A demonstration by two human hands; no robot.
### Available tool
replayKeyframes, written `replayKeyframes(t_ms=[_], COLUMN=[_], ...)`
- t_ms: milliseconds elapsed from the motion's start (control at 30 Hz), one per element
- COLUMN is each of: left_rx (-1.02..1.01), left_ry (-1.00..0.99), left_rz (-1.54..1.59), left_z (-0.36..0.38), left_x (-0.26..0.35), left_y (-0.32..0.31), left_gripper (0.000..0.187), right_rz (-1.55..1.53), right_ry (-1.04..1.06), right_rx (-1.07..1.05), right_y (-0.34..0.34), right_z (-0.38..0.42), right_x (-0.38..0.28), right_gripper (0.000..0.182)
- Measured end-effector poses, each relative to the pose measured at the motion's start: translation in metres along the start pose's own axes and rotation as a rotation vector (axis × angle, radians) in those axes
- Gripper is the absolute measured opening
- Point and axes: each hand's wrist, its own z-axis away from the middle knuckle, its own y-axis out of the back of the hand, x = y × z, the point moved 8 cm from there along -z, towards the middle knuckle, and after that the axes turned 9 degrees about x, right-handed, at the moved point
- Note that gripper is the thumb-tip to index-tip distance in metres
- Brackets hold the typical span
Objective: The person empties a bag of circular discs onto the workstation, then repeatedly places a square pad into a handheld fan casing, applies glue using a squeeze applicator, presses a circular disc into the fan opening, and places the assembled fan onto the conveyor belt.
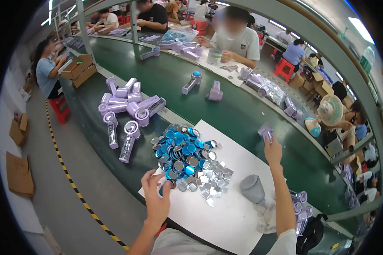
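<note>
My left hand (156, 197) is at the near left edge of the pile of blue and silver discs (178, 148), its fingers curled around a small disc. Small square mirror-like pieces (215, 180) lie at the pile's right side on the white board (225, 216). Out over the green belt (238, 110), my right hand (272, 148) is closed on a purple part (266, 132), which looks slightly blurred. A grey cup-like object (252, 188) lies on the board between my hands.
Purple parts (132, 102) are heaped left of the discs, and more (300, 208) lie beyond my right forearm. Two more purple parts (192, 82) (215, 91) are on the belt. A co-worker (234, 36) sits across it. Metal frame bars (81, 32) cross overhead.
</note>
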Motion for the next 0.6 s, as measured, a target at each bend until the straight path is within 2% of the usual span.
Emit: replayKeyframes(t_ms=[100,200,233,300,333,367,433,500,567,600], left_rx=[0.040,0.096,0.064,0.081,0.088,0.034,0.009,-0.020,-0.031,-0.038], left_ry=[0.022,0.068,0.080,0.061,0.048,0.026,-0.029,-0.105,-0.081,-0.071], left_rz=[-0.087,0.090,0.051,0.019,0.007,-0.062,-0.114,-0.204,-0.233,-0.249], left_z=[-0.005,0.006,0.012,0.024,0.027,0.028,0.024,0.021,0.021,0.021], left_x=[-0.018,-0.036,-0.042,-0.046,-0.048,-0.052,-0.045,-0.042,-0.045,-0.046], left_y=[0.014,0.010,0.007,-0.001,-0.005,-0.011,-0.013,-0.015,-0.016,-0.017], left_gripper=[0.028,0.027,0.032,0.038,0.041,0.053,0.057,0.062,0.063,0.063], right_rz=[-0.124,0.013,0.063,0.078,0.040,0.002,-0.092,-0.183,-0.351,-0.326], right_ry=[0.063,-0.078,-0.003,0.319,0.430,0.540,0.595,0.614,0.650,0.610], right_rx=[0.014,0.029,0.092,0.181,0.172,0.159,0.083,0.099,0.141,0.097], right_y=[-0.058,-0.064,-0.065,-0.074,-0.085,-0.098,-0.125,-0.146,-0.158,-0.164], right_z=[-0.026,-0.037,-0.046,-0.064,-0.069,-0.075,-0.076,-0.080,-0.079,-0.080], right_x=[0.005,-0.035,-0.055,-0.109,-0.134,-0.158,-0.199,-0.226,-0.252,-0.256], right_gripper=[0.053,0.059,0.061,0.065,0.066,0.068,0.071,0.072,0.073,0.072])
